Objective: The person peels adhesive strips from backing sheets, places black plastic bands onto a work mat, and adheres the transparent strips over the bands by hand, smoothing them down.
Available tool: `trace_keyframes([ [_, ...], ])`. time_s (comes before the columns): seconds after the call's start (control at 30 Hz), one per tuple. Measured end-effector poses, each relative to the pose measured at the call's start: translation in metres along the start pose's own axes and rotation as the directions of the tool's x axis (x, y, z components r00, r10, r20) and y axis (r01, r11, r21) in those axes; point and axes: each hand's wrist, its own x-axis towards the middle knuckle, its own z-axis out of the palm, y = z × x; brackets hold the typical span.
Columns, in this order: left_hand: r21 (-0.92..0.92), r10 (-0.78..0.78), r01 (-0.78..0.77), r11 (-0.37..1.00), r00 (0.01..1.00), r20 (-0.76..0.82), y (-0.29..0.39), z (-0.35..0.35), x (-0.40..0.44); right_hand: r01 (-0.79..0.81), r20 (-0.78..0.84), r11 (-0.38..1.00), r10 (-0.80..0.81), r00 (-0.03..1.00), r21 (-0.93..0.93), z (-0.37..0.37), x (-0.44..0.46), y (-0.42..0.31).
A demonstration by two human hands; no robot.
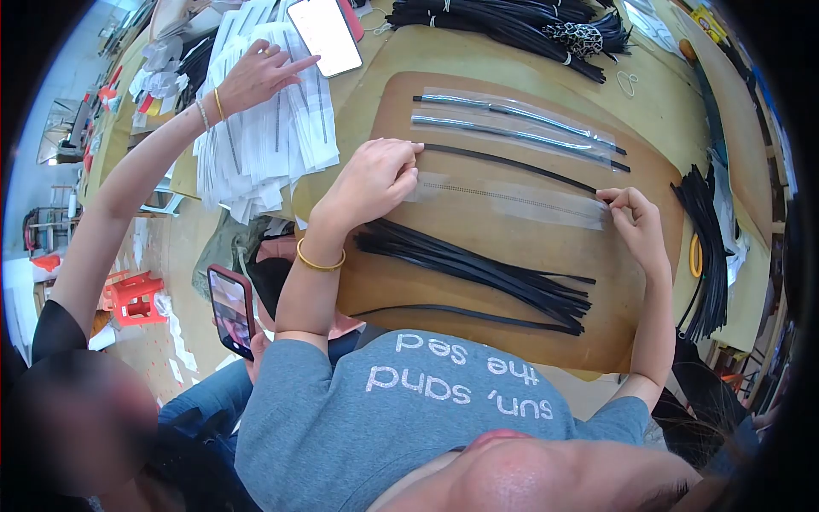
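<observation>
Left hand (375,177) pinches one end of a narrow black strip (512,160) between thumb and curled fingers; right hand (636,220) pinches the other end, fingertips drawn together. Strip spans the gap between them, slim, dark, apparently matte, bowing slightly and slanting down toward the right hand; whether its middle rests on the brown board (529,241) beneath or hangs just over it, cannot tell. Just below it on the board: a clear film band (512,205) carrying a fine dotted line along its length. Just above: two more dark strips (512,134), glossier, lying roughly parallel under clear film. Nearer the body, a loose bundle of flat black strips (486,271) fans out toward the right, with a single curved strip (461,309) below it. Gold bangle (321,263) on the left forearm. Off to the left, a co-worker's hand (264,72) reaches with a finger to a white-screened phone (326,36), beside a pile of white paper sleeves (256,136) bearing dark lines.
</observation>
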Motion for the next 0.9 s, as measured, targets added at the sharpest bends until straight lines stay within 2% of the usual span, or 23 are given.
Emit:
trace_keyframes([
  [0.2, -0.017, 0.004, -0.004, 1.000, 1.000, 0.006, 0.001, -0.002, 0.002, -0.039, -0.019, 0.999, 0.039, 0.999, -0.025, 0.001, 0.002, -0.006],
  [0.4, -0.013, 0.014, -0.014, 1.000, 1.000, -0.022, -0.002, 0.000, 0.002, -0.134, -0.004, 0.969, 0.138, 0.990, 0.210, 0.000, 0.003, 0.000],
  [0.5, 0.000, -0.003, 0.003, 1.000, 1.000, -0.007, -0.001, -0.001, 0.003, -0.154, -0.015, 0.973, 0.158, 0.987, 0.170, 0.002, 0.004, 0.003],
  [0.7, -0.015, 0.012, -0.012, 1.000, 1.000, -0.023, -0.002, 0.000, 0.002, -0.081, -0.063, 0.994, 0.076, 0.995, -0.078, 0.007, 0.001, -0.014],
  [0.8, -0.011, -0.003, 0.003, 1.000, 1.000, -0.005, -0.001, -0.002, 0.002, 0.090, -0.069, 0.960, -0.112, 0.991, -0.265, 0.009, -0.002, -0.019],
  [0.9, -0.015, -0.026, 0.026, 1.000, 1.000, 0.012, 0.002, -0.003, 0.003, 0.204, -0.056, 0.864, -0.258, 0.965, -0.460, 0.011, -0.004, -0.022],
])
